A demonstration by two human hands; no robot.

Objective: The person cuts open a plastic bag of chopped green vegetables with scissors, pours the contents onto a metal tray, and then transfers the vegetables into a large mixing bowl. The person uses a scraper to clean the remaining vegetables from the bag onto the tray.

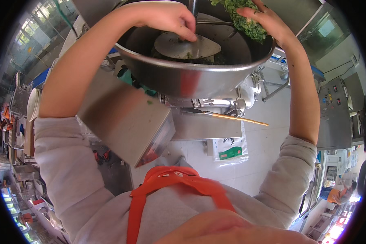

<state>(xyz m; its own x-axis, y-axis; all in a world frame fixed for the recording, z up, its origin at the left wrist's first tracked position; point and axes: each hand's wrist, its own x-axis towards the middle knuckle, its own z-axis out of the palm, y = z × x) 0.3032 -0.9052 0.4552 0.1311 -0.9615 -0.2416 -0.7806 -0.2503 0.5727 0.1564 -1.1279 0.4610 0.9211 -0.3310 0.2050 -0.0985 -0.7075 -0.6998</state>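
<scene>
A large round steel bowl with a thick rim stands before me at the top of the view. Inside it an oval metal plate lies at a slant, with bits of chopped greens around its edge. My left hand reaches over the bowl, its fingertips touching the plate's upper face. At the bowl's right side my right hand grips a clump of chopped leafy greens against the rim. A metal shaft rises at the bowl's far middle.
Below the bowl, a long wooden-handled tool lies on a steel shelf. A steel box-shaped housing juts out at left centre. Steel pipe fittings sit under the bowl. A printed plastic bag hangs lower down. Another person is far right.
</scene>
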